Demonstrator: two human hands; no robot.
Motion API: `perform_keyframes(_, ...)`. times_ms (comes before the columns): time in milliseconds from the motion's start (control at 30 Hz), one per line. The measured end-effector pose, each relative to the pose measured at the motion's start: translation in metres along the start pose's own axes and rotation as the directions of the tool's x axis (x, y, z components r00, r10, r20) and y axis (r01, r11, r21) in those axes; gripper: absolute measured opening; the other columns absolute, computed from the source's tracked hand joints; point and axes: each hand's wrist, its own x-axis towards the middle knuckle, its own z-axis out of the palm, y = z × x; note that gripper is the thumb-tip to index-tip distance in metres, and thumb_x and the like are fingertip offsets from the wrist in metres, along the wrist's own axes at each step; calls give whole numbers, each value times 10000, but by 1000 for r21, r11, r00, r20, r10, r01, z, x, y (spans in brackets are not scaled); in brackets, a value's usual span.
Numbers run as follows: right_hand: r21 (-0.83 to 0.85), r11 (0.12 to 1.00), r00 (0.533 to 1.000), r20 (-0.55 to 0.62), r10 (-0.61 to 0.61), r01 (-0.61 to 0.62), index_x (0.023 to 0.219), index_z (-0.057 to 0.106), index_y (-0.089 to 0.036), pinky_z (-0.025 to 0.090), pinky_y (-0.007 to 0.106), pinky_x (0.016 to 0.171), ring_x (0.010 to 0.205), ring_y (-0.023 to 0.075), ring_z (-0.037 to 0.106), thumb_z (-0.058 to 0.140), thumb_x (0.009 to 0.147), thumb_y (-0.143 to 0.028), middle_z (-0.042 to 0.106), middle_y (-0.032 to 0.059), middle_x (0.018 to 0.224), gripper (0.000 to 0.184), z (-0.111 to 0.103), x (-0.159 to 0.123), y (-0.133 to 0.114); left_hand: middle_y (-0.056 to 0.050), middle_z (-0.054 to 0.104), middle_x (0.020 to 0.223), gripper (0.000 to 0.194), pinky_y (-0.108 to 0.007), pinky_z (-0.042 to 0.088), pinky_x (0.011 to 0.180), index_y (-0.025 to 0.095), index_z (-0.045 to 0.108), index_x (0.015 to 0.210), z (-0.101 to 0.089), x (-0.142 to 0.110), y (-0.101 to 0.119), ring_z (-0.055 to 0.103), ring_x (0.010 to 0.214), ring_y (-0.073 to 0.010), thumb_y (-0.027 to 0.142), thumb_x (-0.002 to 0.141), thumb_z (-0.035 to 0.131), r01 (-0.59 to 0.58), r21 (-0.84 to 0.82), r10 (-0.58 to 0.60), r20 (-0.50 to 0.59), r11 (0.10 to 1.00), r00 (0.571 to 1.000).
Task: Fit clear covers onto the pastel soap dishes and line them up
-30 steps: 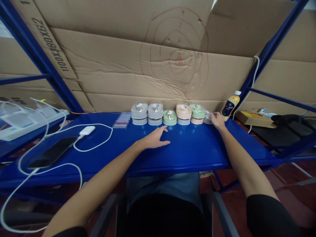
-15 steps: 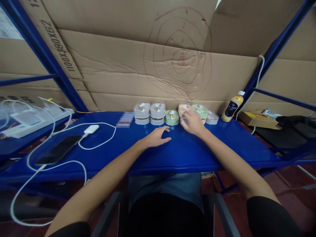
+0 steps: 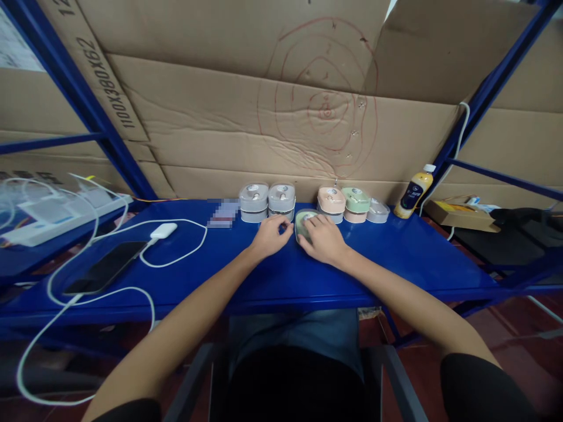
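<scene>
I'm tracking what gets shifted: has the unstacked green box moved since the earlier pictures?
Yes: the green box has moved away from the cardboard, toward the near edge of the table, with the right hand on it.

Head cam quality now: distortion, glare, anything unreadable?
Head view: wide-angle distortion, blue rack posts slanting outward; soft sheen on the blue tabletop; a mosaic patch hides detail left of the grey containers; drink bottle small print illegible; right hand over the green container reasonably sharp.

The cardboard strip (image 3: 103,82) at left reads "1100X380X62"; the bottle label (image 3: 412,194) is too small to read.
</scene>
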Motion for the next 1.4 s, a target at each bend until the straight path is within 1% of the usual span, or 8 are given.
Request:
perform_keyframes(100, 3, 977, 975, -68, 212, -212, 1289, 708, -144, 534, 685, 1012, 1231, 517, 652, 592, 996, -710, 721, 292, 1291, 647, -11, -9, -7, -64, 745, 877, 212, -412, 579, 840, 232, 654, 844, -6, 0, 4, 696, 895, -259, 396, 971, 608, -1, -36, 0, -33, 999, 999)
perform_keyframes(200, 44, 927, 918, 166, 360, -372, 1376, 666, -113, 587, 672, 892, 1131, 539, 718, 662, 888, -841, 715, 331, 1312, 877, -22, -9, -7, -97, 771, 1070, 279, -459, 591, 942, 217, 690, 1056, -13, 0, 4, 717, 1039, -291, 480, 985, 634, -18, -137, 23, 36, 990, 999)
perform_keyframes(300, 268, 949, 936, 345, 68, -168, 1555, 555, -145, 606, 600, 995, 1259, 479, 722, 767, 880, -702, 692, 272, 1464, 900, -34, -5, 6, -167, 705, 1412, 613, -529, 558, 1111, 214, 625, 1382, -15, -1, -2, 674, 1315, -356, 612, 930, 739, -11, -291, 69, 189, 957, 979)
perform_keyframes(400, 457, 888, 955, 243, -169, 41, 1691, 421, -174, 528, 576, 1190, 1495, 425, 587, 801, 888, -590, 563, 222, 1662, 980, -40, -4, 21, -238, 557, 1619, 1044, -605, 466, 1242, 204, 483, 1592, -12, -2, -9, 558, 1505, -428, 685, 765, 900, 59, -399, 94, 353, 915, 931)
perform_keyframes(767, 583, 811, 967, 171, -188, 54, 1621, 544, -232, 549, 604, 1165, 1375, 409, 668, 957, 745, -571, 671, 178, 1523, 1026, -9, -8, 40, -257, 543, 1647, 1434, -665, 401, 1272, 207, 303, 1742, -11, -6, -5, 529, 1534, -480, 513, 568, 1068, 205, -389, 48, 549, 898, 834)
perform_keyframes(1000, 692, 719, 994, 111, -20, -63, 1499, 645, -258, 532, 591, 1209, 1378, 364, 684, 919, 795, -616, 706, 129, 1504, 836, -2, -15, 90, -200, 642, 1519, 1299, -626, 463, 1226, 222, 371, 1729, -6, -6, -6, 632, 1407, -428, 576, 653, 1006, 59, -218, 51, 467, 974, 883)
perform_keyframes(1167, 529, 810, 968, 151, 203, -252, 1458, 678, -181, 548, 626, 1169, 1330, 413, 703, 913, 798, -629, 718, 187, 1474, 832, -4, -33, 128, -135, 682, 1390, 593, -547, 493, 1222, 243, 851, 1237, -9, -4, -12, 678, 1323, -383, 672, 829, 836, -43, -101, 85, 457, 994, 885)
perform_keyframes(1400, 492, 819, 954, 209, 216, -294, 1482, 678, -222, 554, 624, 1150, 1304, 390, 714, 900, 811, -637, 735, 155, 1458, 820, 1, -39, 144, -145, 670, 1445, 580, -498, 553, 1161, 231, 884, 1131, -11, -2, -13, 662, 1347, -352, 735, 969, 646, -21, -136, 78, 435, 990, 897)
